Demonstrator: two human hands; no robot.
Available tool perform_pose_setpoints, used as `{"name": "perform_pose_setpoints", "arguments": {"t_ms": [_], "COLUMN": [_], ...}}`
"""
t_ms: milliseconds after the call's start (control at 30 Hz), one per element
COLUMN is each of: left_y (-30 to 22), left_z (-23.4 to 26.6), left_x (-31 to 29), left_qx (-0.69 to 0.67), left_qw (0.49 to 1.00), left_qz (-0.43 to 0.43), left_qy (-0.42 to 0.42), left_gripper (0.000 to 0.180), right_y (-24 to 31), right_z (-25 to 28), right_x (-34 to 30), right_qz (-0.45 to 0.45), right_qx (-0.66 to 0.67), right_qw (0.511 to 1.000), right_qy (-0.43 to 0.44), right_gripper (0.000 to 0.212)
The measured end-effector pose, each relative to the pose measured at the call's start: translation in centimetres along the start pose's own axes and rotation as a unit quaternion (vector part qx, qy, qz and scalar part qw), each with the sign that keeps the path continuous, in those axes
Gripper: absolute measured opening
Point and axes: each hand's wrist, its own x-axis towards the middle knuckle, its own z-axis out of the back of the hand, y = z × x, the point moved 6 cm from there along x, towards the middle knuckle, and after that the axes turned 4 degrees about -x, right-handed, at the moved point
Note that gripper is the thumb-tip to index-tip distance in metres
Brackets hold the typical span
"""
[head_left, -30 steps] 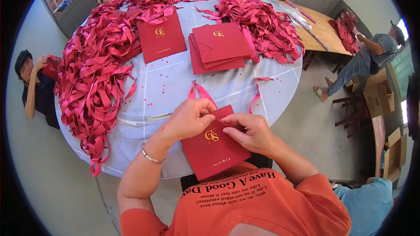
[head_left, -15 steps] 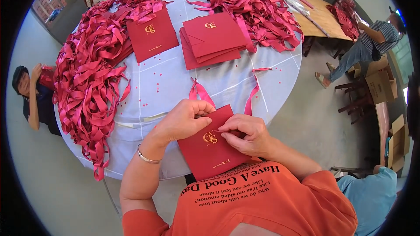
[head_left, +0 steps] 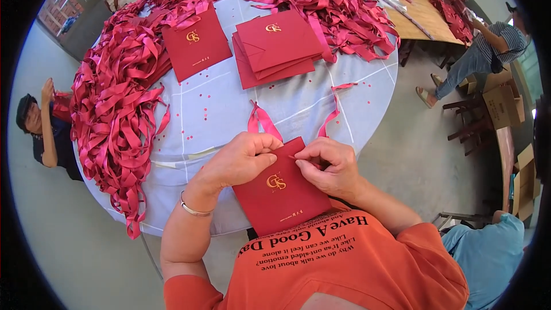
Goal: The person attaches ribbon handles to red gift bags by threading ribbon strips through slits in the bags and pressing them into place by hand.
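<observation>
A flat red paper gift bag [head_left: 278,201] with a gold emblem lies tilted against my front at the table's near edge. My left hand [head_left: 244,158] is closed on its upper left edge, with the thumb on the front. At the upper right corner my right hand [head_left: 333,166] pinches the small tip of a ribbon, thumb against forefinger, close to the bag's front face. A pink-red satin ribbon [head_left: 264,120] loops out beyond the bag's top, and another length of ribbon [head_left: 331,116] trails past its right side. The bag's back is hidden.
Heaped ribbon-handled bags [head_left: 115,109] curve along the left of the round white-covered table [head_left: 287,106]; another ribbon heap [head_left: 338,14] lies far right. A stack of red bags [head_left: 281,46] and a single bag [head_left: 198,46] lie ahead. Co-workers are left and right, near cardboard boxes [head_left: 502,106].
My right hand has moved slightly up and right, from near the emblem to the bag's upper corner, still pinching the ribbon tip. My left hand keeps its hold on the bag.
</observation>
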Motion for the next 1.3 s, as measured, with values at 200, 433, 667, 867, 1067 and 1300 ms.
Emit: {"name": "perform_pose_setpoints", "arguments": {"t_ms": [200,433,667,867,1067,1300], "left_y": [0.0,0.3,0.0,-0.6,-1.0,-0.7], "left_z": [0.1,-0.1,-0.2,-0.3,-0.4,-0.3], "left_x": [-0.2,-0.1,-0.2,-0.2,0.0,-0.1], "left_qx": [0.002,-0.078,-0.077,0.016,-0.011,-0.137], "left_qw": [1.0,0.997,0.997,0.996,0.994,0.99], "left_qz": [0.007,-0.005,-0.002,-0.046,-0.058,-0.01], "left_qy": [0.004,0.01,-0.009,-0.073,-0.093,-0.039], "left_gripper": [0.018,0.013,0.011,0.012,0.023,0.033], "right_y": [0.3,-2.1,-2.2,-0.5,1.0,0.9], "right_z": [-0.3,-0.9,-0.8,0.2,-0.1,0.1], "right_x": [0.5,-0.4,-0.6,-0.7,-0.9,-0.9], "right_qz": [0.009,-0.152,-0.216,-0.039,0.094,0.079], "right_qx": [-0.027,0.111,0.154,0.043,-0.035,-0.009], "right_qw": [1.0,0.982,0.963,0.998,0.994,0.996], "right_qy": [-0.001,0.03,0.046,0.029,0.041,0.045], "right_gripper": [0.009,0.003,0.003,0.014,0.016,0.015]}}
